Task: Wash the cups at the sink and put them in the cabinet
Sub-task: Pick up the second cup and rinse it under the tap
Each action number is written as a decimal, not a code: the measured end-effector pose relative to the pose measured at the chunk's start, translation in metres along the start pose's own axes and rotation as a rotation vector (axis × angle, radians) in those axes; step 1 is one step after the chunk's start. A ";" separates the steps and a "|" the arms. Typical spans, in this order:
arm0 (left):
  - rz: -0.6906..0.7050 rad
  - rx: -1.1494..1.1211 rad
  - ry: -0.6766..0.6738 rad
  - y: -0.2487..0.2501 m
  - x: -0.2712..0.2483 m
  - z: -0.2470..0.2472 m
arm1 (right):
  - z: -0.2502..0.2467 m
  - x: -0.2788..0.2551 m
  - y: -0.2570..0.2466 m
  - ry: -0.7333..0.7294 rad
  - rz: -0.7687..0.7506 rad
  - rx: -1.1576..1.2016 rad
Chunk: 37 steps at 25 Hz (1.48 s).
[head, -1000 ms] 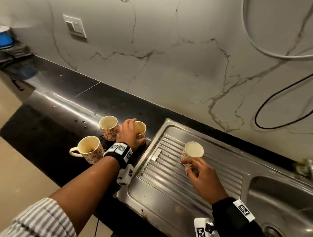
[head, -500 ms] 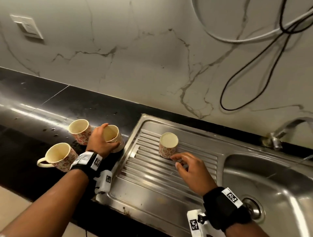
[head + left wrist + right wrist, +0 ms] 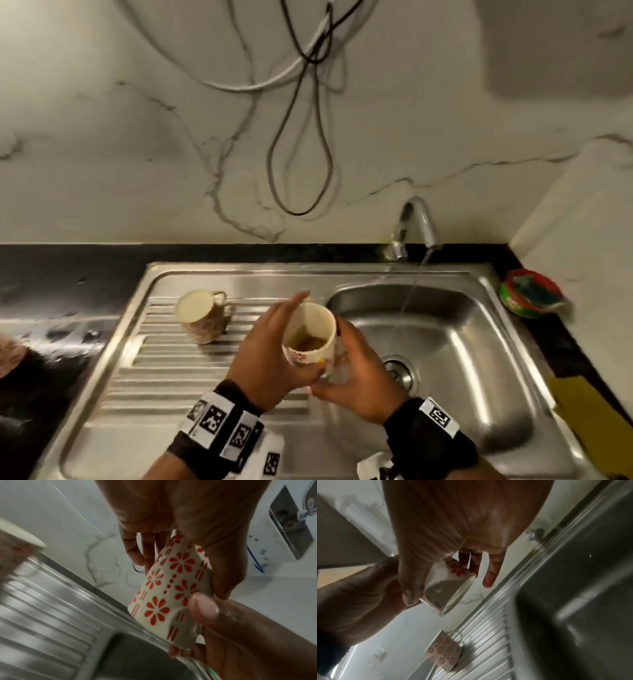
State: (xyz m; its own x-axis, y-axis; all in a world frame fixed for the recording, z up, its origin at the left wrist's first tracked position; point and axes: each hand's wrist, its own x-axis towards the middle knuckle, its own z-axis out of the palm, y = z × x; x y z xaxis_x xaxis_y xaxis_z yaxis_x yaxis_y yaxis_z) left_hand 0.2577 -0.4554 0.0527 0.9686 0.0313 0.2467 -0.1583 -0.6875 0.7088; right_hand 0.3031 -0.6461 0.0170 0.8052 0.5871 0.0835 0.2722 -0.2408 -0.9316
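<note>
Both hands hold one flowered cup [image 3: 310, 337] above the steel sink [image 3: 445, 404], at the basin's left edge. Left hand [image 3: 270, 356] wraps the cup's left side, right hand [image 3: 356, 377] cups its right side and base. Brown residue at cup bottom. Second cup [image 3: 202, 317] stands on the ribbed drainboard [image 3: 164, 363], handle pointing right. Tap [image 3: 416, 228] runs a thin stream into the basin. Black cable loop [image 3: 301, 150] hangs on the marble wall. Red-green item [image 3: 531, 296] on the counter, right of the sink.

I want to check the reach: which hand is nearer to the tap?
Right. The right hand holds the cup on the basin side, below the tap; the left hand holds its drainboard side.
</note>
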 end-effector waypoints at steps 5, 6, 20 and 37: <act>0.046 -0.118 -0.239 0.061 0.040 0.117 | -0.101 -0.046 0.048 0.212 0.062 0.074; 0.052 -0.137 -0.244 0.070 0.045 0.139 | -0.120 -0.054 0.059 0.241 0.058 0.072; -0.139 -0.091 -0.056 0.038 0.057 0.162 | -0.174 0.001 0.130 0.322 0.113 -0.217; -0.376 -0.309 -0.040 -0.017 0.100 0.188 | -0.173 0.073 0.134 0.155 0.247 0.006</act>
State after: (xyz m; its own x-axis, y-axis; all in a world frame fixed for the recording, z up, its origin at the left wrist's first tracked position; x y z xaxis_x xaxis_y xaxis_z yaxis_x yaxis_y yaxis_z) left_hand 0.3934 -0.5768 -0.0586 0.9753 0.2038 -0.0853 0.1602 -0.3865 0.9083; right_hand 0.4898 -0.7689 -0.0405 0.9179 0.3857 -0.0929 0.0556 -0.3569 -0.9325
